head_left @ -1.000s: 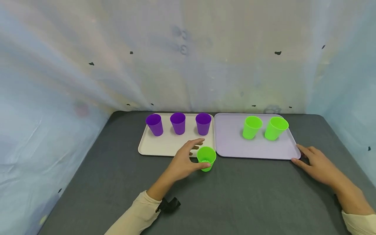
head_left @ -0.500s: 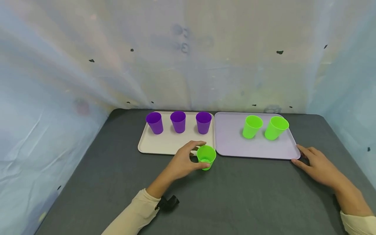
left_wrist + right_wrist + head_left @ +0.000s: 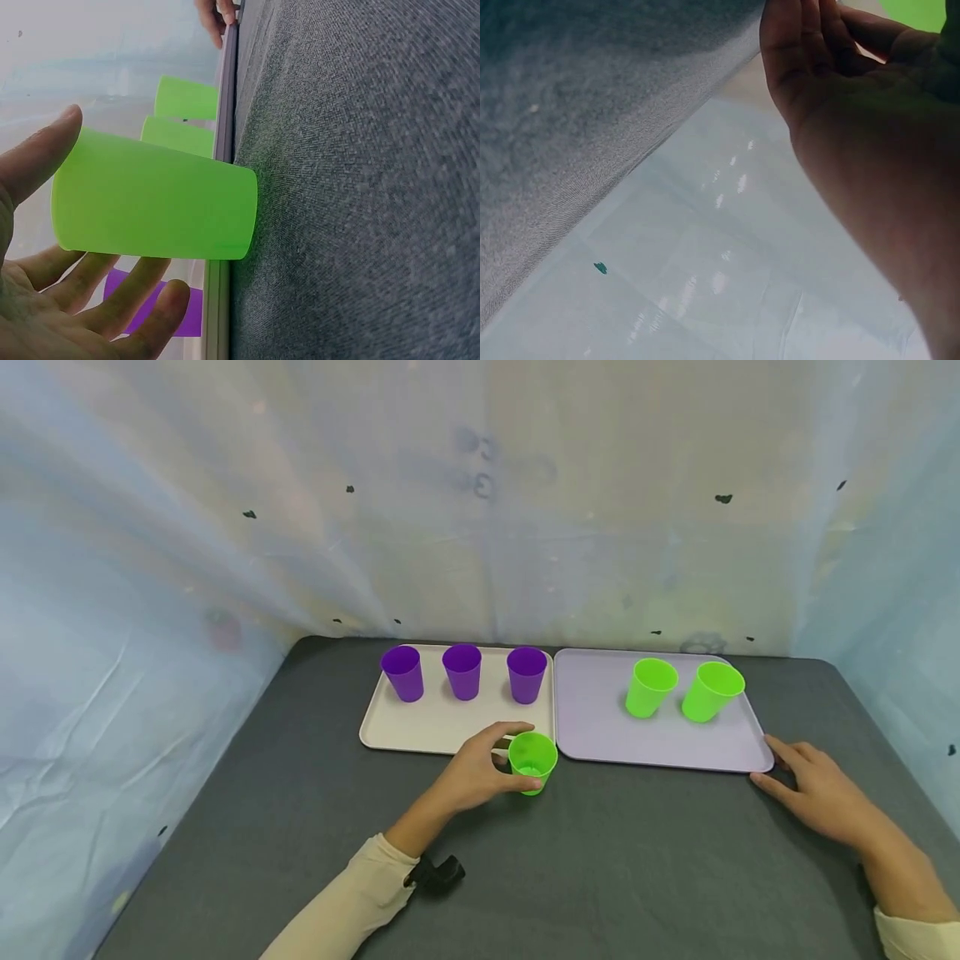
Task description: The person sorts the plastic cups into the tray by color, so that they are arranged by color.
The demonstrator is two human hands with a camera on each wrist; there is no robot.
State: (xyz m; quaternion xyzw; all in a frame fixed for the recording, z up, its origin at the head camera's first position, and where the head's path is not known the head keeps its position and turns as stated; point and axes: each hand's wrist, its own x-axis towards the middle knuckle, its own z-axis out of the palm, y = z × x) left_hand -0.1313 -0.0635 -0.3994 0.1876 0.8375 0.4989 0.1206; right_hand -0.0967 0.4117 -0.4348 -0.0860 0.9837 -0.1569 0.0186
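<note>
A bright green plastic cup [image 3: 534, 758] stands upright on the grey cloth, just before where the two trays meet. My left hand [image 3: 480, 770] holds this cup from the left, thumb on its near side and index finger at its far rim. In the left wrist view, the thumb is at the rim of the green cup [image 3: 157, 199] and the other fingers reach behind it. My right hand [image 3: 821, 793] rests with relaxed fingers and thumb at the near right corner of the lilac tray [image 3: 600, 727]; its fingertips are partly hidden in the right wrist view.
Two more green cups [image 3: 651, 687] stand upright on the right of the lilac tray. Three purple cups [image 3: 462, 672] stand in a row along the back of the cream tray [image 3: 405, 731]. A pale plastic sheet [image 3: 600, 527] hangs behind and beside the table.
The left thumb and fingers have drawn in around the green cup, the index finger now nearer its rim. The right hand and the trays stay put; the head view has shifted slightly.
</note>
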